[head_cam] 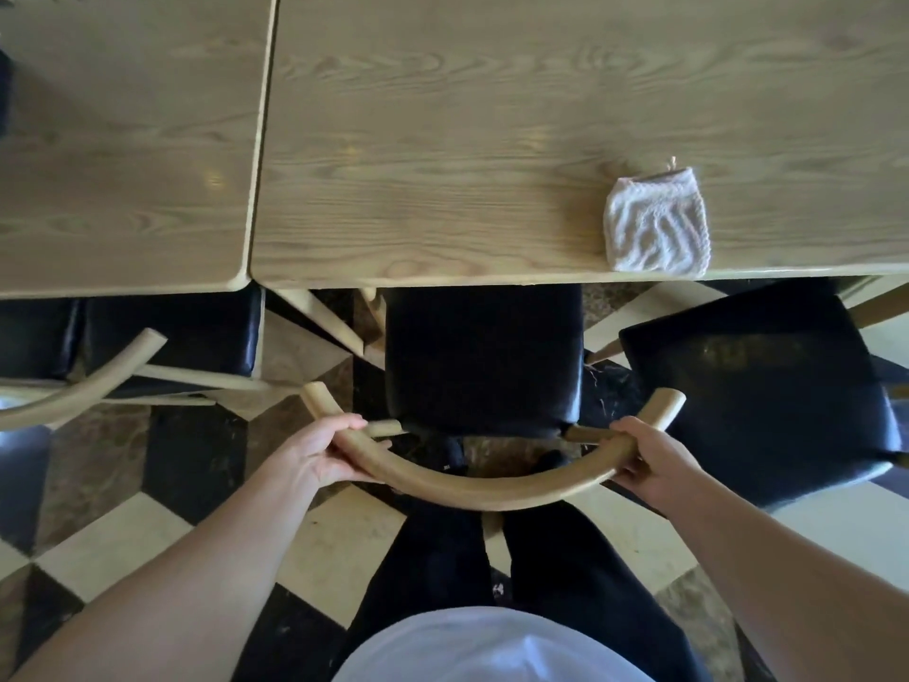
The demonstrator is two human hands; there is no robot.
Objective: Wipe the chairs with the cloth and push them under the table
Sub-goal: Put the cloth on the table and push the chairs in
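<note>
A chair with a black padded seat [482, 356] and a curved wooden backrest [472, 492] stands right in front of me, its seat partly under the wooden table [442, 140]. My left hand [319, 452] grips the left end of the backrest. My right hand [649, 455] grips the right end. A folded white cloth [656, 226] lies on the table near its front edge, to the right of the chair, with neither hand touching it.
A second black-seated chair [757, 386] stands angled out at the right. Another chair [162, 337] sits tucked under a neighbouring table [123, 140] at the left, its curved backrest [83, 386] sticking out. The floor is checkered tile [118, 539]. My legs stand just behind the chair.
</note>
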